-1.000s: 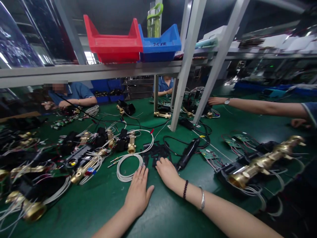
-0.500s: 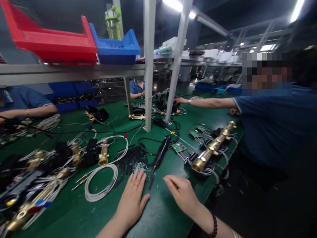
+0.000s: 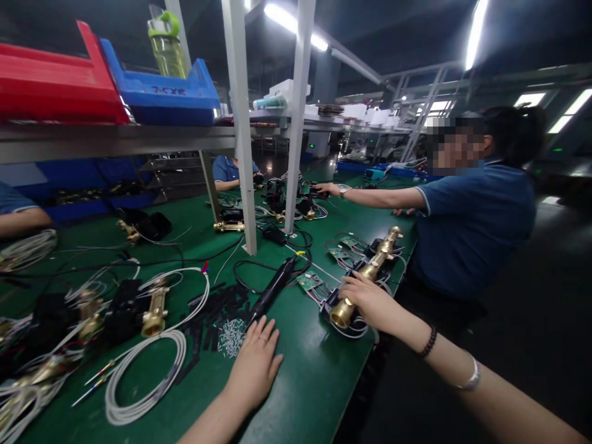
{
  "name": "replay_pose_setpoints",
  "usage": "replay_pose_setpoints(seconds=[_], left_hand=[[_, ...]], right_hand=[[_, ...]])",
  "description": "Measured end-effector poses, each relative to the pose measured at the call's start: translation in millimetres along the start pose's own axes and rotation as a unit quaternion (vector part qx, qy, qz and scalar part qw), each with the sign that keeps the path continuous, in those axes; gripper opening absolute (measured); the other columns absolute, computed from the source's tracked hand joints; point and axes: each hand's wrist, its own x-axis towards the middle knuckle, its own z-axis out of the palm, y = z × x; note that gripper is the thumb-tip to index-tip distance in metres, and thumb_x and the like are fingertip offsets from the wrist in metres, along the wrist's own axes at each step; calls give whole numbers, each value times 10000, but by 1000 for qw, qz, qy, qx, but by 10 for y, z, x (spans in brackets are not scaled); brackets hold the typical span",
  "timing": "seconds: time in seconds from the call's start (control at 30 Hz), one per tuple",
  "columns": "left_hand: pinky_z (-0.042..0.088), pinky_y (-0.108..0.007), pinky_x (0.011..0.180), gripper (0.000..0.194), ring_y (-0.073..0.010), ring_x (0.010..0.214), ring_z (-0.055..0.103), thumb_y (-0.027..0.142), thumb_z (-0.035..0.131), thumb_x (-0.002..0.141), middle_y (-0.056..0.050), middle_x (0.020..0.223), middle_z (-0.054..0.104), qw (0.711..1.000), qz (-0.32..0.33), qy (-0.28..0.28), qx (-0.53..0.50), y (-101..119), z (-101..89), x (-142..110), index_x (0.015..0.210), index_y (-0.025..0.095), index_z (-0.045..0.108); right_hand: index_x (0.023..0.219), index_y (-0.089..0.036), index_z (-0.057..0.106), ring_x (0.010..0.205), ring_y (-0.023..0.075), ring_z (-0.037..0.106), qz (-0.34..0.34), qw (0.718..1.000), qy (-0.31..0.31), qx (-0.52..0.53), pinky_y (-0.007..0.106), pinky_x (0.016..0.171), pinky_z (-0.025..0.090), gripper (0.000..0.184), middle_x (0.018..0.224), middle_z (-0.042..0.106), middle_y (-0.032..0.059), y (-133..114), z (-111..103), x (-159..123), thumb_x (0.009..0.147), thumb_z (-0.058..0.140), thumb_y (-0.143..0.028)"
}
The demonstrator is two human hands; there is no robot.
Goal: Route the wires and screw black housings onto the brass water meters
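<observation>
My left hand (image 3: 255,364) lies flat on the green table (image 3: 300,370), fingers spread, just right of a small heap of silver screws (image 3: 230,336) and black strips (image 3: 213,308). My right hand (image 3: 367,299) reaches to the right and rests on a long brass fitting (image 3: 367,271) in a black housing with wires, its fingers curled over the near end. A black electric screwdriver (image 3: 272,290) lies between my two hands. A coil of white cable (image 3: 139,376) lies to the left.
A person in a blue shirt (image 3: 467,228) stands at the table's right edge, arm stretched over the table. Grey frame posts (image 3: 243,154) rise mid-table under a shelf with a red bin (image 3: 55,92) and a blue bin (image 3: 161,98). More brass assemblies (image 3: 152,314) and wires crowd the left.
The view has swung to the right. My right hand left the black strips and went right onto the brass fitting. My left hand stays flat on the table.
</observation>
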Motion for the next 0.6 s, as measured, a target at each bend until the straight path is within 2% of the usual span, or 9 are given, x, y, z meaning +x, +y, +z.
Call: replay_pose_setpoints(seconds=[0.07, 0.13, 0.17, 0.3, 0.43, 0.53, 0.6], left_hand=[[243, -545, 1151, 404, -284, 1348, 391, 221, 491, 855, -109, 1384, 517, 998, -23, 18, -63, 147, 51, 6, 1246, 174, 579], [349, -488, 1115, 415, -253, 1256, 509, 191, 485, 841, -102, 1312, 585, 987, -65, 28, -141, 283, 108, 44, 1244, 174, 582], [397, -457, 1085, 419, -241, 1209, 553, 177, 481, 841, -110, 1278, 609, 978, -92, 30, -183, 334, 135, 79, 1248, 160, 577], [518, -388, 940, 357, -205, 1063, 639, 160, 491, 893, -134, 1199, 645, 920, -199, 25, -336, 421, 199, 264, 1243, 121, 550], [542, -398, 843, 314, -188, 956, 642, 330, 533, 936, -84, 1124, 633, 867, -278, 31, -413, 452, 174, 367, 1188, 143, 546], [550, -353, 750, 274, -158, 833, 635, 358, 549, 927, -48, 987, 638, 846, -312, 7, -433, 496, 125, 387, 1091, 140, 580], [546, -329, 721, 228, -147, 796, 627, 337, 576, 913, -31, 939, 636, 842, -313, -11, -440, 526, 85, 385, 1012, 134, 601]], right_hand=[[899, -134, 670, 1012, 239, 620, -8, 999, -52, -13, 516, 1023, 371, 235, 933, 691, 47, -39, 1, 71, 747, 607, 34], [852, -128, 660, 890, 199, 643, -15, 995, -95, -15, 441, 910, 462, 94, 875, 683, 27, -106, -52, 111, 812, 635, -46], [825, -130, 661, 855, 190, 645, -21, 993, -113, -11, 396, 853, 481, 80, 851, 684, 26, -154, -94, 116, 823, 631, -55], [768, -179, 679, 817, 192, 635, -72, 983, -168, 28, 315, 773, 432, 143, 816, 699, 21, -476, -272, 34, 775, 653, -38], [890, -247, 677, 876, 179, 604, -125, 968, -201, 78, 298, 789, 387, 154, 893, 698, -23, -860, -320, -172, 828, 650, -108], [951, -251, 662, 899, 183, 584, -142, 962, -209, 105, 311, 812, 375, 157, 961, 688, -13, -1043, -275, -324, 882, 587, -133], [976, -249, 652, 909, 186, 578, -145, 960, -206, 125, 322, 839, 372, 209, 988, 678, -6, -1121, -239, -407, 869, 560, -95]])
